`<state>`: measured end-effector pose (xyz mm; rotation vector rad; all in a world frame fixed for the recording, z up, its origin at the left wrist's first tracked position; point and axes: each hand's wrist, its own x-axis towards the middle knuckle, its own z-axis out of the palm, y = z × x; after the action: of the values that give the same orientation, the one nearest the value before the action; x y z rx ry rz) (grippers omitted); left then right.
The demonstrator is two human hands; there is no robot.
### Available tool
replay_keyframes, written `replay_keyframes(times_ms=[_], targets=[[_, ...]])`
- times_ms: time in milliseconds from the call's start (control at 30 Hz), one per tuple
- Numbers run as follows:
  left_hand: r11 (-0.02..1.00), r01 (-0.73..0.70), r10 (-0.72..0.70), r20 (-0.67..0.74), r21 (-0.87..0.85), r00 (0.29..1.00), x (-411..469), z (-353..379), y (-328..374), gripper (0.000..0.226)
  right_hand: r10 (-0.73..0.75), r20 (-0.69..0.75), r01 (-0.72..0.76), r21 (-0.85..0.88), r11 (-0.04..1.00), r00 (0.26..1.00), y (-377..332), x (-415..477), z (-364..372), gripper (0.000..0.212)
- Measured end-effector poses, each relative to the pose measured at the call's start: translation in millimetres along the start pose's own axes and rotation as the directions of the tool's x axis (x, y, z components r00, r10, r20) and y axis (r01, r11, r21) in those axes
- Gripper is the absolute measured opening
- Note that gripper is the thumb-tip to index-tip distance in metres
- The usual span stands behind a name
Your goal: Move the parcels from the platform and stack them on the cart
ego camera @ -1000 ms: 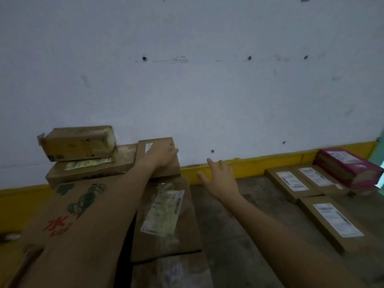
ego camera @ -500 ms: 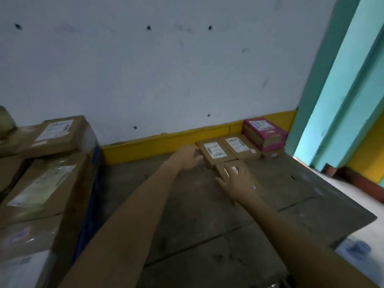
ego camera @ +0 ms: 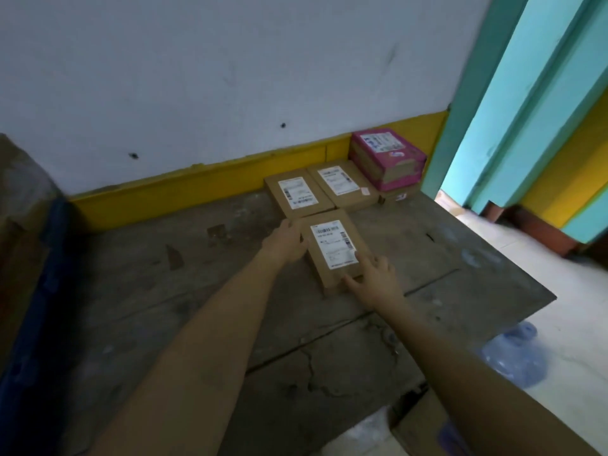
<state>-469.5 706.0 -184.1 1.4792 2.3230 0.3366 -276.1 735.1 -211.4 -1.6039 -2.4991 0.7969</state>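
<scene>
Cardboard, thin and flat, makes up the nearest parcel (ego camera: pixel 332 255). It is probably light and fairly stiff, though a slab this shallow could flex if lifted by one corner. The white label (ego camera: pixel 334 243) on top looks smoother than the board, so the bare edges are the better place to take hold, with one hand on each side and fingers under the bottom face.

The parcel lies flat on the platform (ego camera: pixel 197 291), between the two hands. The left hand (ego camera: pixel 284 246) has its fingers (ego camera: pixel 303 240) bent against the parcel's left long edge. I cannot tell whether they have got underneath or only press the side. The right hand (ego camera: pixel 375 278) is spread wide. Its fingertips (ego camera: pixel 363 258) rest on the top face at the near right corner, just over the label's lower edge, and its thumb (ego camera: pixel 350 283) lies along the near short end. Nothing shows the parcel lifted, and it appears to be sitting on the platform.

Beyond the fingertips, close to the parcel's far end, two more flat parcels (ego camera: pixel 342 185) lie side by side against the yellow skirting (ego camera: pixel 197 192). A pink box (ego camera: pixel 388 156) is stacked to the right of them. Well away from the left fingers, at the frame's left edge, a blue rim (ego camera: pixel 42 291) is probably the cart.
</scene>
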Motion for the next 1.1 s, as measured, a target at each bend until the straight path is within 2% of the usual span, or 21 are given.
replay_keyframes(times_ms=[233,467,767,1000,1100], targets=[[0.974,0.022,-0.009,0.058,-0.226,0.998,46.0,36.1,-12.1,0.058,0.088,0.022,-0.088,0.023,0.996,0.996,7.0,35.3,18.3,0.067],[0.976,0.041,-0.042,0.003,-0.213,0.999,63.2,55.6,-13.8,0.056,0.121,0.081,-0.130,0.121,0.984,0.989,5.6,49.4,21.7,0.069],[0.967,0.032,-0.026,0.028,-0.252,0.999,62.3,67.0,-21.3,0.063,0.156,0.086,-0.169,0.178,0.969,0.984,12.0,36.4,19.9,0.070],[0.906,0.077,-0.061,0.054,-0.415,0.997,27.9,81.3,-7.7,0.069,0.132,0.056,-0.143,0.286,0.948,0.990,26.1,4.5,24.9,0.071],[0.894,0.114,-0.090,0.076,-0.433,0.993,14.2,91.5,0.0,0.070,0.129,0.068,-0.142,0.254,0.957,0.989,30.6,-1.8,23.7,0.073]])
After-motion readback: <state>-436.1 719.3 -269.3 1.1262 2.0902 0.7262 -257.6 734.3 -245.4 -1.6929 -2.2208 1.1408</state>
